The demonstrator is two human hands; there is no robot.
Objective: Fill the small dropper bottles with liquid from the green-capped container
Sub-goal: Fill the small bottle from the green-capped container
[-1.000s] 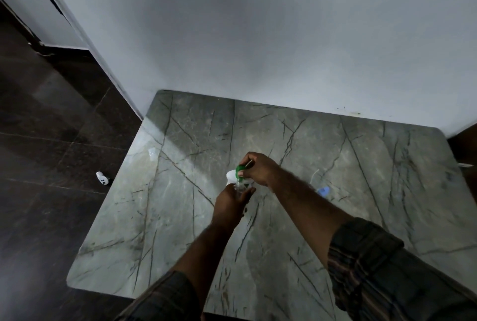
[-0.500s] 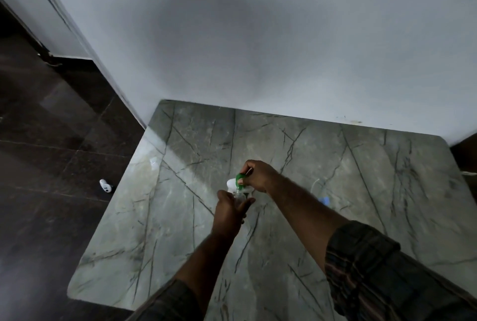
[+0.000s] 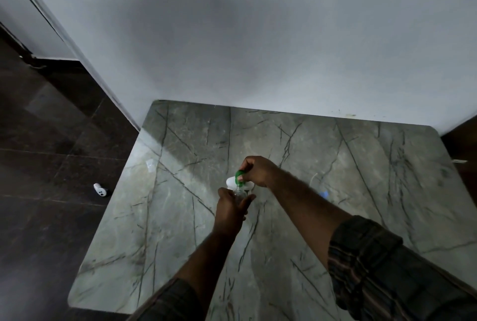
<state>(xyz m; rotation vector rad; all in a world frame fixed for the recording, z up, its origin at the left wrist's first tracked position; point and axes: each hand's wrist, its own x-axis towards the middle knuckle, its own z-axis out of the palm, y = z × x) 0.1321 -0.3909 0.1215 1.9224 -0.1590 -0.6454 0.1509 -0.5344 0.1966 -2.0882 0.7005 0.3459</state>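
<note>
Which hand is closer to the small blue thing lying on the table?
The right one. The right hand is up and left of the blue thing, its forearm passing beside it. The left hand is farther left.

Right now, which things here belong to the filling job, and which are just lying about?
In use:
- green-capped container, gripped by right hand
- small clear bottle, held by left hand

Lying about:
- small blue object on table
- white object on floor

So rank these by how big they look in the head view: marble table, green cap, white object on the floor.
1. Marble table
2. White object on the floor
3. Green cap, partly hidden by the right hand, so this order is unsure.
</note>
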